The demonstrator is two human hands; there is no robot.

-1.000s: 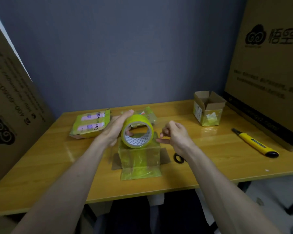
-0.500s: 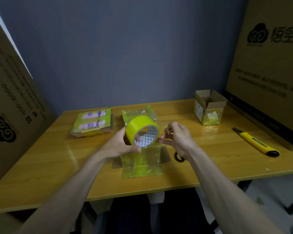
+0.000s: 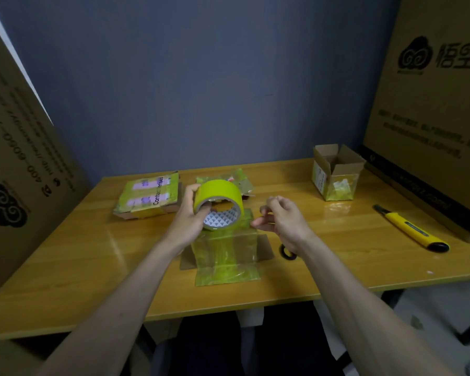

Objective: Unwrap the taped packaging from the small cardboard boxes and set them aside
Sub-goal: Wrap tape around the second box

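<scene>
Blue-grey wall backs your wooden counter (image 3: 73,248). Your left hand (image 3: 192,217) grips the yellow tape roll (image 3: 219,203), fingers through its core, above a flattened taped box (image 3: 225,256) lying at centre. Your right hand (image 3: 281,222) hovers loosely curled beside the roll, holding nothing as far as shows. Loose tape could snag back onto the film under the roll. Two wrapped packages (image 3: 149,198) wait behind; an opened small box (image 3: 335,173) stands far right. The utility knife (image 3: 410,229) lies well off right, a black ring (image 3: 286,252) under your wrist.
</scene>
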